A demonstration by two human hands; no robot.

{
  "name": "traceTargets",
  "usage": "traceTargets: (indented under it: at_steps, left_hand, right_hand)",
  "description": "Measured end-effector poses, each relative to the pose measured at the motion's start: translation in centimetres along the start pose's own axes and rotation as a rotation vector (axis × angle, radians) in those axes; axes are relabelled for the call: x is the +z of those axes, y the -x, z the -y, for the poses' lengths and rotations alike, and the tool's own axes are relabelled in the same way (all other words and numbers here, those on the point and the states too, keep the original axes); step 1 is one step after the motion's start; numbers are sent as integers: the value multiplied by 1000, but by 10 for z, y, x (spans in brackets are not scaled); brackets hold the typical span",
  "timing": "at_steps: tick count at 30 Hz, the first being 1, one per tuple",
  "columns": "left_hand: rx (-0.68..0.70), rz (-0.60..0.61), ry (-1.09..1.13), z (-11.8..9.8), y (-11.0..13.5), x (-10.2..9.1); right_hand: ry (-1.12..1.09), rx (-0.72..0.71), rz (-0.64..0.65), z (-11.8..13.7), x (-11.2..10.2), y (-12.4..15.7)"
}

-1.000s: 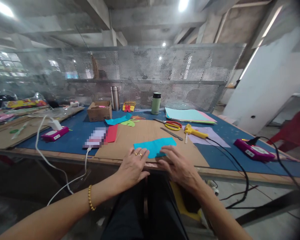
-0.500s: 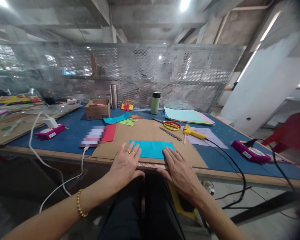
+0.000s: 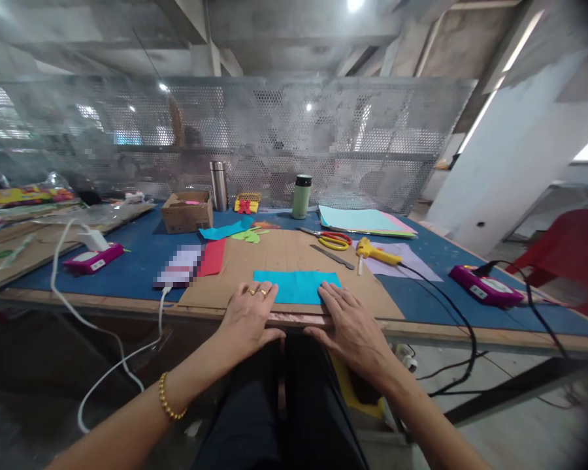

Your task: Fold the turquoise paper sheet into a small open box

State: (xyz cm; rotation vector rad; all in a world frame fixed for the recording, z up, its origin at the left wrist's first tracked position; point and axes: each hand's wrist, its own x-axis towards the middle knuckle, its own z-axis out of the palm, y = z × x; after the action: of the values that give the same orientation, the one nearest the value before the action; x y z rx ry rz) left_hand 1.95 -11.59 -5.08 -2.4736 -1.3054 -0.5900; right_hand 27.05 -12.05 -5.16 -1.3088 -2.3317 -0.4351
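A turquoise sheet of paper (image 3: 296, 286) lies flat on a brown cardboard sheet (image 3: 284, 258) at the near edge of the blue table (image 3: 142, 267). My left hand (image 3: 249, 316) rests flat with its fingers spread, the fingertips on the paper's near left corner; two rings show on it. My right hand (image 3: 350, 326) lies flat too, fingers touching the paper's near right corner. Neither hand holds anything.
Behind the cardboard lie scissors (image 3: 330, 240), a yellow glue gun (image 3: 377, 253) with a black cord, a stack of coloured paper (image 3: 365, 222), a green flask (image 3: 302, 196), a steel flask (image 3: 219, 186), a small carton (image 3: 186, 212), red paper (image 3: 212, 257) and two magenta boxes (image 3: 485, 287).
The turquoise sheet, slightly skewed a second ago, now lies square to the table edge. Both hands have drawn back a little to its near corners.
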Motion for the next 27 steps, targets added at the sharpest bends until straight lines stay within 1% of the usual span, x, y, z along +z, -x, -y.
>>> traceTargets:
  at_steps: [2,5,7,9,12,15,17,20,24,27]
  left_hand:
    - [-7,-24,-7,-2,2,2]
    - [-14,-101,-16,-6,10,8]
    - [4,-149,-20,-8,16,10]
    - [35,-171,-24,-7,19,10]
    - [74,-163,-43,-4,19,10]
    - [92,-136,-69,-3,16,9]
    - [81,-123,-75,-3,15,9]
    - [38,-115,-62,-6,14,7]
    - [-7,-107,-39,-10,10,5]
    - [-11,-106,-54,-13,6,6]
  right_hand:
    - [-3,-13,16,-1,-2,0]
    - [10,-24,29,-3,-4,0]
    - [13,-21,35,-3,-4,0]
    - [3,-22,48,-3,-3,-1]
    - [-8,-26,53,-3,-1,-1]
    - [8,-17,17,-3,-2,0]
    - [13,-12,-1,-4,-4,-1]
    - [10,-23,24,-3,-5,-1]
    - [57,-4,40,2,-1,3]
    - [65,14,45,6,2,5]
